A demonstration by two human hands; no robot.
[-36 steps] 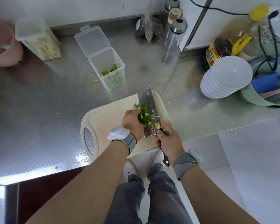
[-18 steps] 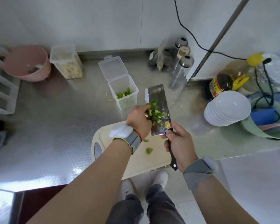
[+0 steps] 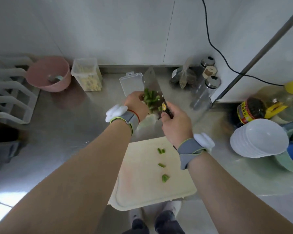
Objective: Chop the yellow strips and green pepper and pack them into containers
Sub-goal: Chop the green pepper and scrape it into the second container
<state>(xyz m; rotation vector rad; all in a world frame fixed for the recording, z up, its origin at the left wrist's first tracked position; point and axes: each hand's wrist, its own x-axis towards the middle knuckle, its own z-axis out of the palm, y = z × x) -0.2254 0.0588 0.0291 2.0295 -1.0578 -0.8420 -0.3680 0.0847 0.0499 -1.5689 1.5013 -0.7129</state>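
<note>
We judge the task to be well along. The yellow strips (image 3: 90, 81) sit in a tall clear tub (image 3: 85, 65) at the back of the worktop (image 3: 66, 132), which looks lidded, so that half seems done. The green pepper is chopped and now being packed.

Our right hand (image 3: 175, 125) is clenched round the handle of the cleaver (image 3: 150, 78), whose broad blade is held nearly flat as a scoop. A heap of green pepper pieces (image 3: 150, 98) lies on the blade, just ahead of the right hand. Our left hand (image 3: 136, 105) is at the heap's left edge, touching it. Its back faces us, so we cannot tell how the fingers lie.

The load hangs above the worktop beside the flipped-back lid (image 3: 131, 83) of a small container. The container itself is mostly hidden under our hands.

What is left, as we read it, is to tip this load in and fetch the three stray bits (image 3: 161, 151) lying on the cutting board (image 3: 139, 191), well behind both hands. Then the lid needs closing.
</note>
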